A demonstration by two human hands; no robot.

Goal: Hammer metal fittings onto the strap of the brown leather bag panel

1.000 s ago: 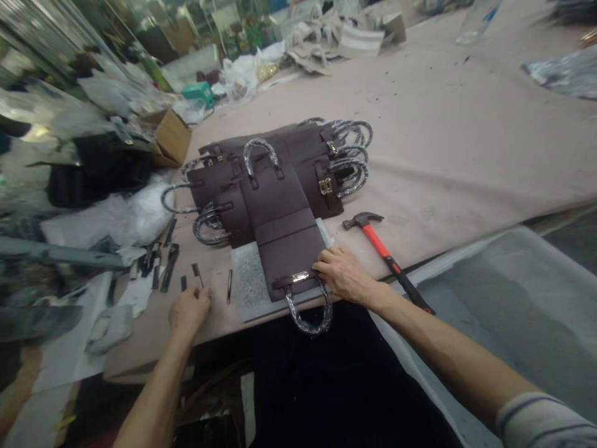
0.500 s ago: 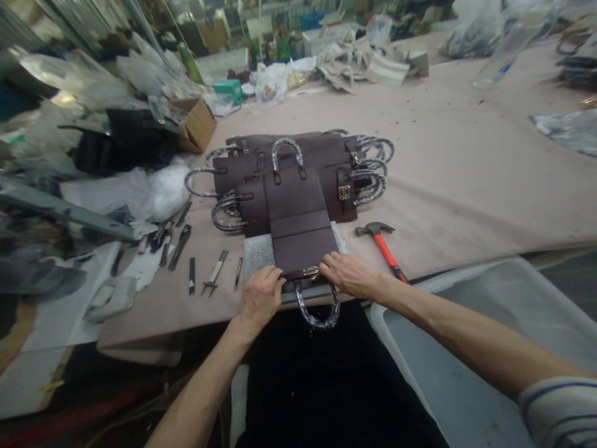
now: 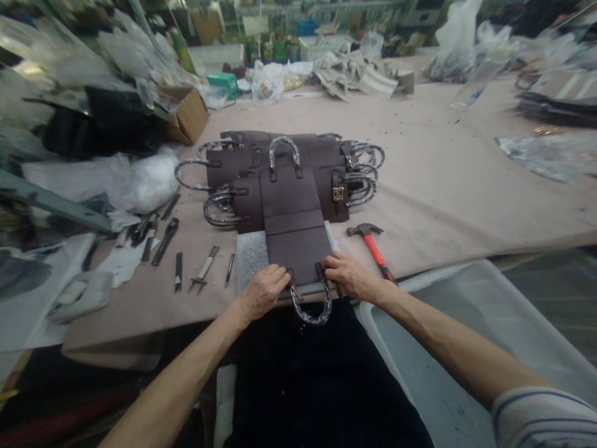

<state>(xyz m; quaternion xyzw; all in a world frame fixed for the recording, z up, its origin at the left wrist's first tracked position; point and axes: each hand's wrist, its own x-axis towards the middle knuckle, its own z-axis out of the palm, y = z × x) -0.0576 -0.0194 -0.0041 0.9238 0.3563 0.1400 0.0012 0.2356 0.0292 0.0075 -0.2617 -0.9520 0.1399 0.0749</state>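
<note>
A dark brown leather bag panel [image 3: 298, 249] lies flat over a grey slab [image 3: 252, 252] at the table's front edge. Its plastic-wrapped handle [image 3: 313, 320] hangs over that edge. At the panel's lower left corner, my left hand [image 3: 265, 289] pinches a dark strap end beside the handle base. My right hand [image 3: 349, 274] is closed on another dark strap piece at the lower right corner. Behind the panel, several similar brown bag pieces [image 3: 249, 193] with wrapped handles lie stacked, one showing a gold clasp [image 3: 338, 193].
A hammer [image 3: 374, 246] with a red handle lies right of the slab. Punches and a divider tool [image 3: 204, 269] lie to the left. A grey plastic bin [image 3: 448, 336] stands at the lower right. Plastic bags [image 3: 158, 180] and a cardboard box [image 3: 189, 115] sit at the left.
The strap with its gold clasp, stretched across the panel's lower edge before, no longer spans it; its ends are now apart at the two corners. The view has shifted slightly right.
</note>
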